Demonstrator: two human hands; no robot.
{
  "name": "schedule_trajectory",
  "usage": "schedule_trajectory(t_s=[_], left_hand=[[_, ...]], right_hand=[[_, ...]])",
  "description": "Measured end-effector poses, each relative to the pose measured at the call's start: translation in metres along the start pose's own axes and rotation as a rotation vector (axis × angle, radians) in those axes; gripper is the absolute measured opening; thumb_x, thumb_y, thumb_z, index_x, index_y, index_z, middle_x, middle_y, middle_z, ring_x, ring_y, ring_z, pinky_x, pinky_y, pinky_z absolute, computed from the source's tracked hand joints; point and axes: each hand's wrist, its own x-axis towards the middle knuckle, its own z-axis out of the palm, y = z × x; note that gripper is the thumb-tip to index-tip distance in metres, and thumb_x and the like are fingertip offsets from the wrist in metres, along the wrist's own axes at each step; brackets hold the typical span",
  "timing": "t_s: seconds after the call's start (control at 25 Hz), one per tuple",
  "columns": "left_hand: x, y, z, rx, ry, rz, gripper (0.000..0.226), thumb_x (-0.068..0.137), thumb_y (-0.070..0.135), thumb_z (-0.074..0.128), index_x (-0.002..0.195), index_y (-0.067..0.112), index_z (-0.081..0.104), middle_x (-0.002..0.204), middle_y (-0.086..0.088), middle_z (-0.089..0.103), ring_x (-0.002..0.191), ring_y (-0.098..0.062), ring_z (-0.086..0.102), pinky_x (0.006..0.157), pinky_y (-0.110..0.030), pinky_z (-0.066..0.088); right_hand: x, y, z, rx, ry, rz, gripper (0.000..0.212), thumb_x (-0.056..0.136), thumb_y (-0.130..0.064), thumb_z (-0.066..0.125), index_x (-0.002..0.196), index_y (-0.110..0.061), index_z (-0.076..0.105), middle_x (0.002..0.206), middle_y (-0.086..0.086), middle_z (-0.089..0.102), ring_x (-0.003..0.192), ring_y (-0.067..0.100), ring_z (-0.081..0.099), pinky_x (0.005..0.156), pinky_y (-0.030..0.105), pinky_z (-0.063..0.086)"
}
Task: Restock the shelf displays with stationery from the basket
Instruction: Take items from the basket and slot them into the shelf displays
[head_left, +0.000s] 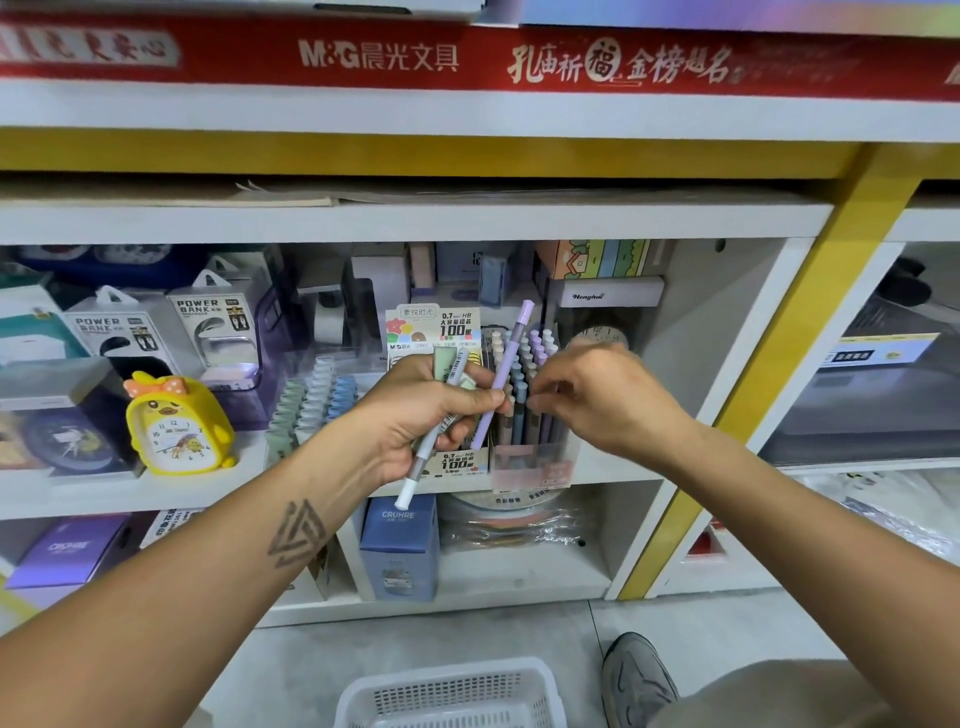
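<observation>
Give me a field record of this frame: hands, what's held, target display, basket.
left hand: shut on several pens, including a purple pen and a white pen
right hand: fingers pinched at the pen tops in the clear pen display box; grip unclear
display: holds upright pastel pens, on the middle shelf
left of display: yellow duck alarm clock
white basket: on floor below, contents not visible

Bright even light; wide-angle bending, blurred edges.
</observation>
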Motion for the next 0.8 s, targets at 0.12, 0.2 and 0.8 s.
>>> schedule_trajectory(t_s=[0.12, 0.2, 0.8], left_hand=[[-0.001, -0.001, 0.003, 0.035, -0.047, -0.012, 0.019, 0.081, 0.000, 0.074, 0.096, 0.005, 0.065, 0.091, -0.025, 0.072, 0.038, -0.012, 0.045, 0.036, -0.016, 0.035], [-0.001, -0.002, 0.006, 0.064, -0.091, -0.026, 0.020, 0.081, -0.001, 0.074, 0.097, 0.005, 0.063, 0.088, -0.024, 0.073, 0.038, -0.012, 0.045, 0.036, -0.016, 0.034], [0.003, 0.008, -0.003, -0.418, -0.028, -0.148, 0.016, 0.079, 0.003, 0.066, 0.092, 0.004, 0.056, 0.070, -0.009, 0.057, 0.044, -0.009, 0.041, 0.033, -0.016, 0.032]], right_hand=[[0.005, -0.002, -0.015, 0.776, 0.130, 0.258, 0.024, 0.092, -0.024, 0.072, 0.115, -0.019, 0.069, 0.086, 0.002, 0.077, 0.074, 0.011, 0.068, 0.066, 0.021, 0.052], [0.005, -0.007, -0.018, 1.109, 0.144, 0.279, 0.025, 0.092, -0.012, 0.070, 0.116, -0.012, 0.065, 0.089, 0.013, 0.077, 0.071, 0.018, 0.069, 0.066, 0.023, 0.055], [-0.014, 0.011, 0.004, 0.315, 0.071, 0.002, 0.023, 0.096, -0.017, 0.064, 0.091, -0.029, 0.045, 0.075, -0.009, 0.067, 0.072, 0.002, 0.065, 0.066, 0.026, 0.052]])
